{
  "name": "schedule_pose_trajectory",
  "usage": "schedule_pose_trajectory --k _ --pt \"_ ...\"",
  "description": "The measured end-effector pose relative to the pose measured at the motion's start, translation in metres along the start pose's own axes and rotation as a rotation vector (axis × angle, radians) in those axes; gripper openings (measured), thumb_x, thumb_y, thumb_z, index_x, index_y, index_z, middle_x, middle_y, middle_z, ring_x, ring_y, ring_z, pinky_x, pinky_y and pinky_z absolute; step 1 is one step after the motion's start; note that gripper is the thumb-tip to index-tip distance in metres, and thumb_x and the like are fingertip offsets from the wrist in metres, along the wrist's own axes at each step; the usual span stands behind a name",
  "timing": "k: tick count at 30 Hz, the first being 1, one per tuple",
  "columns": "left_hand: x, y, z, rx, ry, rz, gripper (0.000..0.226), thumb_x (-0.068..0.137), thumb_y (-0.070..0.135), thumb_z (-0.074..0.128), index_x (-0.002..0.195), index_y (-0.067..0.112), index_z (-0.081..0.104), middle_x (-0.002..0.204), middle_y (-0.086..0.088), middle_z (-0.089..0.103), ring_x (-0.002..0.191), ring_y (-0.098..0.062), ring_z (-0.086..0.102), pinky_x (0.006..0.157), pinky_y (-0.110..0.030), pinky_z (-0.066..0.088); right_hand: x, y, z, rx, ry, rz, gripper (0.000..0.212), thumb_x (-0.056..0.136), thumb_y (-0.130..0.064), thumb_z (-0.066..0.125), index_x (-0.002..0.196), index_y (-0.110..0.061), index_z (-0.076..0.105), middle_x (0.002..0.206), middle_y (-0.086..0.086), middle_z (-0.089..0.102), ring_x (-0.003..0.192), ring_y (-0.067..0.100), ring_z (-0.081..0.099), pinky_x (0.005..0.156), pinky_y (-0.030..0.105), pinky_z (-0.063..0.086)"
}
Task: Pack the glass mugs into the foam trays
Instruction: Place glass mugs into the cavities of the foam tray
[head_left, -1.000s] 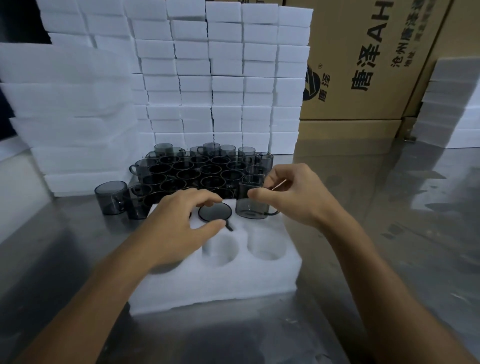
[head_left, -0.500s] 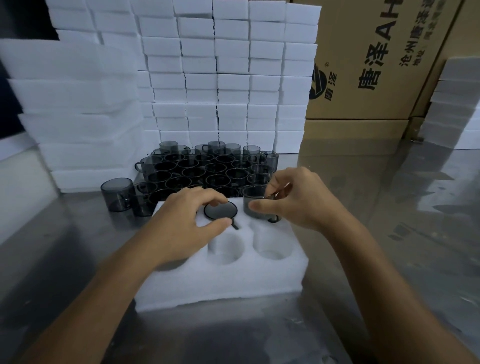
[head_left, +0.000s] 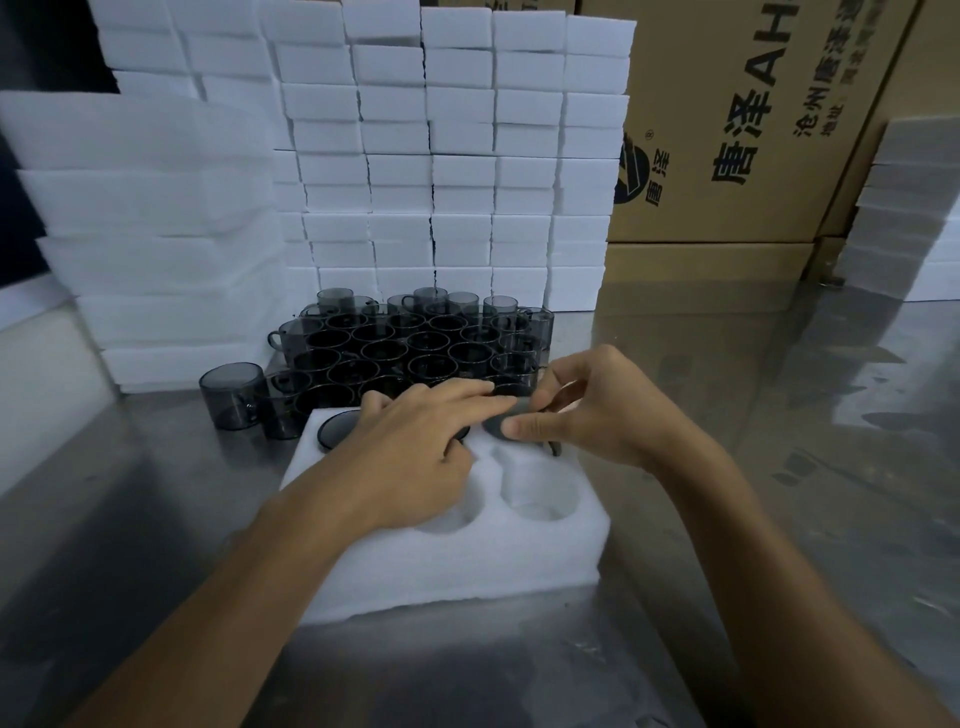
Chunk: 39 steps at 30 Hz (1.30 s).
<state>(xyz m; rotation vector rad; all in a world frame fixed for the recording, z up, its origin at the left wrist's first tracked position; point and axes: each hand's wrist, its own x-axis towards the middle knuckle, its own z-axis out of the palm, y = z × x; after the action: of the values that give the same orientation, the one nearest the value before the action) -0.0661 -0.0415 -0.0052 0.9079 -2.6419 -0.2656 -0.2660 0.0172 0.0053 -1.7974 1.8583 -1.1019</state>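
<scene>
A white foam tray (head_left: 467, 566) with round pockets lies on the steel table in front of me. A smoky glass mug (head_left: 497, 423) sits sunk in the back right pocket, its handle (head_left: 555, 448) sticking out toward me. My right hand (head_left: 597, 415) pinches this mug, thumb on its top face. My left hand (head_left: 415, 447) lies across the tray with straight fingers reaching onto the same mug. Another mug (head_left: 335, 428) fills the back left pocket. The middle back pocket is mostly hidden under my left hand. The front right pocket (head_left: 540, 493) holds nothing.
A dense cluster of loose mugs (head_left: 405, 348) stands just behind the tray, with a single mug (head_left: 231, 395) to its left. Stacks of white foam (head_left: 441, 156) wall off the back and left. Cardboard boxes (head_left: 753, 130) stand at the back right, beside more foam (head_left: 909, 218).
My right hand has lowered its mug down into the back right pocket. My left hand has left the middle mug and stretched its fingers right onto that mug.
</scene>
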Motion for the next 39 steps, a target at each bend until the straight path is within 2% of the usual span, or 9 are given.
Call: schedule_pose_trajectory --k 6,10,15,19,22,25,28,31,39 --pt "-0.006 -0.002 0.0 -0.091 0.035 0.014 0.063 0.09 0.01 0.042 0.131 0.057 0.047 0.096 0.038 0.058 0.088 0.007 0.051 0.103 -0.036 0.02 0.004 0.01 -0.006 -0.018 -0.011 0.067 0.015 0.08 -0.033 0.082 0.093 -0.028 0.078 0.092 -0.012 0.075 0.082 0.004 0.07 0.078 0.022 0.053" --pt "-0.005 -0.002 0.002 -0.031 -0.01 0.015 0.054 0.093 0.013 0.038 0.128 0.051 0.055 0.144 0.025 0.045 0.128 -0.002 0.043 0.094 -0.027 0.01 0.004 0.01 -0.004 -0.083 -0.083 0.072 0.008 0.081 -0.032 0.08 0.085 -0.026 0.079 0.098 -0.01 0.07 0.077 0.008 0.066 0.077 0.028 0.052" --pt "-0.004 -0.004 0.002 0.0 -0.079 0.006 0.055 0.096 0.016 0.033 0.131 0.054 0.05 0.152 0.028 0.03 0.131 0.001 0.035 0.096 -0.027 0.008 0.007 0.014 -0.003 -0.131 -0.069 0.102 0.023 0.082 -0.036 0.08 0.102 -0.029 0.071 0.092 -0.02 0.066 0.069 -0.002 0.062 0.062 0.012 0.041" --pt "-0.004 -0.004 0.002 0.009 -0.077 0.005 0.054 0.097 0.017 0.033 0.133 0.054 0.049 0.152 0.026 0.031 0.134 0.0 0.035 0.086 -0.024 0.008 0.009 0.022 0.0 -0.052 -0.028 0.091 0.032 0.079 -0.037 0.082 0.107 -0.027 0.071 0.102 -0.014 0.07 0.064 -0.007 0.061 0.066 0.013 0.043" --pt "-0.004 -0.005 0.003 0.001 -0.065 0.016 0.055 0.096 0.015 0.033 0.132 0.054 0.05 0.152 0.027 0.032 0.134 0.0 0.035 0.089 -0.024 0.008 0.015 0.031 0.01 0.103 0.238 0.092 0.011 0.085 -0.035 0.077 0.092 -0.027 0.073 0.086 -0.011 0.072 0.065 -0.002 0.062 0.072 0.029 0.055" --pt "-0.008 -0.005 0.003 -0.071 0.005 0.01 0.05 0.094 0.014 0.04 0.126 0.047 0.059 0.139 0.026 0.048 0.123 -0.001 0.046 0.099 -0.028 0.016 0.021 0.046 0.02 0.103 0.462 0.147 0.026 0.092 -0.026 0.068 0.116 -0.02 0.067 0.101 -0.008 0.068 0.085 0.006 0.063 0.086 0.033 0.054" --pt "-0.01 -0.01 0.0 -0.176 0.075 0.01 0.037 0.092 0.016 0.051 0.115 0.04 0.068 0.114 0.027 0.059 0.099 0.001 0.056 0.105 -0.042 0.035 0.025 0.058 0.028 0.097 0.386 0.173 0.047 0.094 -0.026 0.066 0.139 -0.019 0.053 0.12 -0.005 0.062 0.102 0.012 0.061 0.087 0.024 0.045" --pt "-0.012 -0.013 0.001 -0.246 0.094 -0.002 0.03 0.09 0.017 0.055 0.104 0.038 0.07 0.104 0.029 0.061 0.096 0.004 0.058 0.1 -0.045 0.041 0.03 0.064 0.038 0.083 0.353 0.182 0.048 0.096 -0.021 0.064 0.142 -0.018 0.051 0.122 -0.005 0.063 0.09 0.005 0.061 0.077 0.016 0.043" --pt "-0.012 -0.008 0.003 -0.297 0.123 -0.031 0.024 0.081 0.032 0.047 0.091 0.041 0.068 0.105 0.026 0.061 0.095 0.001 0.062 0.099 -0.046 0.041 0.046 0.071 0.041 -0.044 0.334 0.21 0.054 0.098 -0.021 0.06 0.149 -0.02 0.041 0.142 -0.004 0.053 0.101 0.02 0.062 0.103 0.045 0.044"
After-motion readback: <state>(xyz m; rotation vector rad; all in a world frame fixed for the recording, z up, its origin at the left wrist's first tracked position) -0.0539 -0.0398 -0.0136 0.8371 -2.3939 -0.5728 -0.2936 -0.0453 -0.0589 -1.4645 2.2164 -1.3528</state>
